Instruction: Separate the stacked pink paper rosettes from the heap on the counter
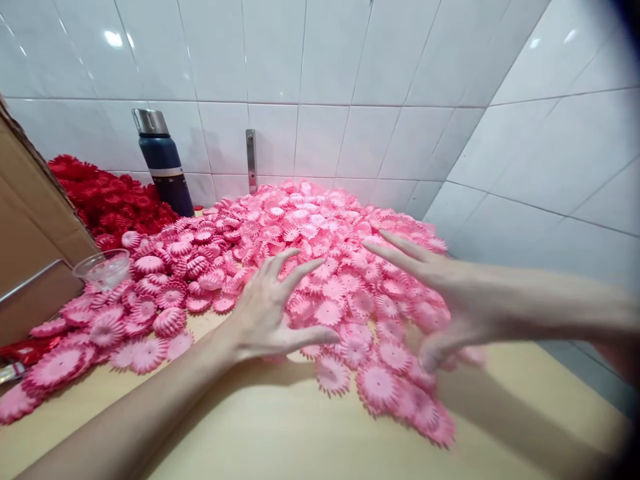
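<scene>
A large heap of pink, round, scallop-edged pieces (310, 227) lies on the light wooden table (280, 427) against the tiled wall. My left hand (273, 310) is over the front of the heap, fingers spread, with nothing in it. On the heap's right side, my right hand (435, 293) is also open, its fingers apart and slightly blurred by motion; part of its palm is turned away. Loose pink pieces (377, 387) lie between and below the two hands, some overlapping in a row towards the front edge.
Behind on the left stand a dark blue bottle (167, 167) and a pile of red pieces (115, 203). A clear plastic cup (103, 269) sits beside a cardboard box (37, 220). A red wrapper (30, 350) lies at the left edge. A metal bracket (251, 160) is on the wall.
</scene>
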`<state>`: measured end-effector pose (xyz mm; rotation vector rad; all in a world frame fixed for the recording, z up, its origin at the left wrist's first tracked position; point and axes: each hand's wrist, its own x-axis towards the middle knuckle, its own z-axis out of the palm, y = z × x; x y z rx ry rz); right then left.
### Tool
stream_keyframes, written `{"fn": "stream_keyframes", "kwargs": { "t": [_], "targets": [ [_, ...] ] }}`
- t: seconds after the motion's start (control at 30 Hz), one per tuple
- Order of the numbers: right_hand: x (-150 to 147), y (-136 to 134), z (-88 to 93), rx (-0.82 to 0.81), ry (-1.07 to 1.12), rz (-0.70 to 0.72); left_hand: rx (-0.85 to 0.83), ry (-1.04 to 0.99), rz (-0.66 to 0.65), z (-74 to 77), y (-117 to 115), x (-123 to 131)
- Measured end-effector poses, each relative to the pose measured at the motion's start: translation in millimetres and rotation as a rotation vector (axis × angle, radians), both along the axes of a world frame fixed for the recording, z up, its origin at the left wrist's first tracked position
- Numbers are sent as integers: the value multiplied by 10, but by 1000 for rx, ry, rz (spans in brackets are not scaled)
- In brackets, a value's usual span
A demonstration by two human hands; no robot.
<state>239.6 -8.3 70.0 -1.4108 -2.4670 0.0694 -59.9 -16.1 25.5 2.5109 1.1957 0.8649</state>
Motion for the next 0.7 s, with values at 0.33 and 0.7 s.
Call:
{"fn": "stream_keyframes", "kwargs": {
  "t": [0.33,0.7],
  "targets": [
    [-226,83,-526,-195,-44,-76,-7,202,4,-217,8,72],
    [-766,737,-756,146,142,-9,99,107,74,-199,39,36]
  ]
}}
